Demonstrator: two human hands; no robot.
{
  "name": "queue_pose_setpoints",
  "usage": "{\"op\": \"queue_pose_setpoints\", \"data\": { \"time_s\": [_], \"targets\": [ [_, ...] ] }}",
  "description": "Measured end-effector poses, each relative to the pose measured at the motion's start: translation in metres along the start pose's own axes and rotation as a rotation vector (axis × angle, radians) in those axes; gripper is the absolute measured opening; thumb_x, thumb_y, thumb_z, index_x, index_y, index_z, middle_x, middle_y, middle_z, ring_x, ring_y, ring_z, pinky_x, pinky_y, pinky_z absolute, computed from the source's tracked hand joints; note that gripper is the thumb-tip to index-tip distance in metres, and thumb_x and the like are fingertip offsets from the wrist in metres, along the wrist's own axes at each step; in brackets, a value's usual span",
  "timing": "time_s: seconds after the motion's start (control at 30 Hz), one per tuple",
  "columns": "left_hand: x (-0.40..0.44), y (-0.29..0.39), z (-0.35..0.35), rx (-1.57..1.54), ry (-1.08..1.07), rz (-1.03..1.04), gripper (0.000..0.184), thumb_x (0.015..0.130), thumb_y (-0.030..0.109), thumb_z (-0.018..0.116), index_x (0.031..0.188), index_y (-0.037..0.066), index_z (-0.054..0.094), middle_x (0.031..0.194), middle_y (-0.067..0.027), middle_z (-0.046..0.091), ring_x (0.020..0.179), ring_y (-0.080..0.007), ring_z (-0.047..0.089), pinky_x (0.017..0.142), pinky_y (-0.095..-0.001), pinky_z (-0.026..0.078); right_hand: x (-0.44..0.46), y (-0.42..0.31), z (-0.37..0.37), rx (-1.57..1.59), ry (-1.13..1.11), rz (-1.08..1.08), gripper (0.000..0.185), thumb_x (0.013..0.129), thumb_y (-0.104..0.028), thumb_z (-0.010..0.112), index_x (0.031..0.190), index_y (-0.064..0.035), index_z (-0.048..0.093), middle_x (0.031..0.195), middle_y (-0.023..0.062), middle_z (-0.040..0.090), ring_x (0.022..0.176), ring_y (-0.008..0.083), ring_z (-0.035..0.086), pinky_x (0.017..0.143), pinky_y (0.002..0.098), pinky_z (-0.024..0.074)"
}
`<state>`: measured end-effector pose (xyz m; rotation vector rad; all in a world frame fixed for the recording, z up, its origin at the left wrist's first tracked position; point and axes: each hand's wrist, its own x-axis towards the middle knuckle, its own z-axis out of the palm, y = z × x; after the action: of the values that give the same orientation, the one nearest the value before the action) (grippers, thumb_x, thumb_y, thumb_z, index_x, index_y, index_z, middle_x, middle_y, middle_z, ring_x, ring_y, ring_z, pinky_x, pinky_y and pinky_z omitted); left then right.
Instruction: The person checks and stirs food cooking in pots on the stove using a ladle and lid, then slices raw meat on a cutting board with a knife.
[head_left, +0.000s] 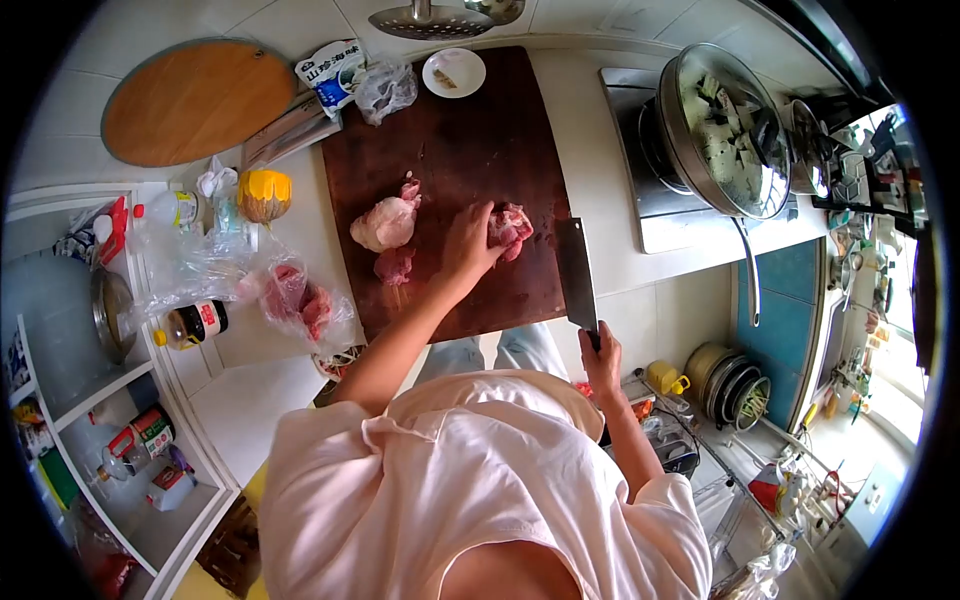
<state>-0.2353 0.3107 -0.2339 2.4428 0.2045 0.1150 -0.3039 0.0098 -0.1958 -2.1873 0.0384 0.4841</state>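
Observation:
On a dark wooden board (470, 140), my left hand (470, 243) rests with its fingers against a small piece of red meat (510, 230). My right hand (602, 358) is closed round the black handle of a cleaver (578, 270), whose blade lies upright in view along the board's right edge, apart from the meat. Left of my left hand lie a larger pale, fatty piece of meat (385, 223) and a small dark red piece (394, 266).
A white plate (454, 73) and plastic bags (385, 90) are at the board's far edge. Bagged meat (296, 300) and a sauce bottle (192, 324) lie left. A lidded pan (725, 130) stands on the stove at right, its handle (749, 270) jutting toward me.

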Motion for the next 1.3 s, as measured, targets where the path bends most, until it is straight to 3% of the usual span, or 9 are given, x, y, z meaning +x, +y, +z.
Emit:
{"op": "queue_pose_setpoints", "data": {
  "time_s": [0.23, 0.5, 0.6, 0.73, 0.83, 1.03, 1.07, 1.2, 1.3],
  "targets": [
    [0.053, -0.031, 0.041, -0.506, -0.497, -0.509, 0.024, 0.059, 0.02, 0.078, 0.072, 0.005, 0.064, 0.068, -0.0121, 0.065, 0.066, -0.0204, 0.066, 0.061, -0.0341, 0.051, 0.017, 0.009, -0.01, -0.019, -0.018, -0.055, 0.021, 0.091, -0.012, 0.06, 0.077, -0.0055, 0.045, 0.052, -0.0022, 0.041, 0.044, 0.006, 0.036, 0.04, 0.026, 0.0294],
    [0.017, -0.005, 0.044, -0.248, -0.249, -0.3, 0.03, 0.068, 0.016, 0.075, 0.091, 0.006, 0.058, 0.097, -0.0145, 0.066, 0.085, -0.0244, 0.065, 0.072, -0.0336, 0.051, 0.018, -0.015, -0.012, -0.012, -0.077, -0.031, 0.02, 0.087, -0.012, 0.063, 0.08, -0.0022, 0.046, 0.056, 0.0033, 0.038, 0.051, 0.011, 0.031, 0.045, 0.0306, 0.0292],
    [0.024, -0.022, 0.023, -1.047, -0.254, -0.685, 0.027, 0.073, 0.005, 0.069, 0.098, 0.005, 0.059, 0.101, -0.0108, 0.065, 0.091, -0.0213, 0.065, 0.076, -0.0332, 0.053, 0.017, -0.027, -0.019, -0.115, -0.119, -0.05, 0.018, 0.088, -0.01, 0.062, 0.084, -0.0008, 0.047, 0.058, 0.0113, 0.045, 0.052, 0.0174, 0.035, 0.048, 0.0314, 0.0364],
    [0.01, -0.03, -0.062, -1.39, -0.075, -0.416, 0.031, 0.076, -0.001, 0.067, 0.106, 0.005, 0.061, 0.106, -0.0051, 0.063, 0.097, -0.0164, 0.06, 0.087, -0.0323, 0.05, 0.018, -0.027, -0.025, -0.236, -0.322, -0.234, 0.016, 0.087, -0.013, 0.062, 0.087, -0.002, 0.05, 0.064, 0.0156, 0.053, 0.053, 0.0284, 0.049, 0.053, 0.0383, 0.0442],
    [-0.002, -0.04, -0.104, -1.146, 0.003, -0.34, 0.034, 0.073, -0.007, 0.063, 0.107, 0.001, 0.061, 0.108, -0.0057, 0.064, 0.095, -0.0139, 0.061, 0.085, -0.027, 0.05, 0.035, -0.031, -0.015, -0.35, -0.463, -0.485, 0.018, 0.084, -0.018, 0.063, 0.09, -0.0042, 0.053, 0.074, 0.0198, 0.06, 0.069, 0.0412, 0.059, 0.059, 0.0485, 0.0471],
    [-0.014, -0.014, -0.128, -0.68, -0.055, -0.33, 0.026, 0.075, -0.006, 0.062, 0.099, 0.002, 0.064, 0.1, -0.0048, 0.067, 0.088, -0.0074, 0.061, 0.078, -0.0229, 0.049, 0.075, -0.024, 0.002, -0.441, -0.334, -0.484, 0.018, 0.085, -0.017, 0.061, 0.096, -0.005, 0.055, 0.079, 0.0215, 0.062, 0.071, 0.0419, 0.06, 0.06, 0.0482, 0.0476],
    [-0.012, 0.005, -0.121, -0.467, 0.082, -0.015, 0.03, 0.073, -0.012, 0.057, 0.1, 0.001, 0.063, 0.099, -0.009, 0.067, 0.086, -0.0158, 0.064, 0.074, -0.0276, 0.051, 0.08, -0.029, 0.0, -0.434, -0.295, -0.443, 0.016, 0.085, -0.014, 0.062, 0.095, -0.0029, 0.056, 0.078, 0.022, 0.061, 0.072, 0.0416, 0.06, 0.06, 0.0467, 0.0474],
    [-0.049, 0.012, -0.044, 0.232, -0.161, 0.123, 0.039, 0.065, -0.006, 0.062, 0.103, 0.003, 0.063, 0.106, -0.0131, 0.061, 0.099, -0.0354, 0.057, 0.081, -0.042, 0.049, 0.084, -0.053, -0.004, -0.351, -0.3, -0.297, 0.02, 0.088, -0.019, 0.059, 0.099, -0.002, 0.056, 0.076, 0.0227, 0.06, 0.072, 0.0419, 0.059, 0.06, 0.0464, 0.0457],
    [-0.08, 0.022, -0.028, 0.039, -0.146, 0.121, 0.032, 0.067, 0.002, 0.067, 0.098, 0.004, 0.061, 0.109, -0.0116, 0.059, 0.102, -0.0357, 0.053, 0.083, -0.0449, 0.046, 0.07, -0.067, -0.004, -0.297, -0.253, -0.247, 0.016, 0.088, -0.015, 0.06, 0.094, -0.0013, 0.053, 0.073, 0.022, 0.059, 0.067, 0.0423, 0.057, 0.057, 0.0431, 0.0452]
  ]
}}
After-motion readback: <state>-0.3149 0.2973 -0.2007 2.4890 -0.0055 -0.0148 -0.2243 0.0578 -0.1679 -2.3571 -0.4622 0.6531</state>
